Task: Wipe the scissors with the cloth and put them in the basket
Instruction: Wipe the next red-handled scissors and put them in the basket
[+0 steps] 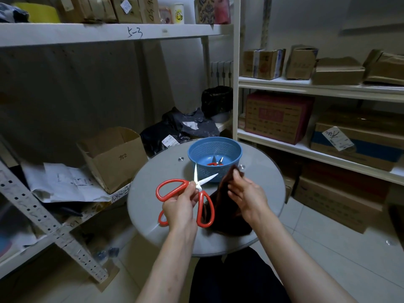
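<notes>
My left hand (pixel 180 207) grips a pair of red-handled scissors (pixel 204 179) near the pivot, above a round grey table (pixel 146 200). The blades are spread open and point away toward the blue basket (pixel 215 141). My right hand (pixel 247 195) pinches a dark brown cloth (pixel 225 219) just right of the blades; the cloth hangs down onto the table. Another small red-handled pair of scissors (pixel 215 163) lies inside the basket. A further red handle loop (pixel 161 218) shows under my left hand; what it belongs to is hidden.
An open cardboard box (pixel 113 156) and loose papers (pixel 63 182) sit on the low shelf to the left. Dark parcel bags (pixel 181 127) lie behind the table. White shelving with boxes (pixel 277 117) stands to the right. My dark-clothed lap (pixel 229 276) is below the table edge.
</notes>
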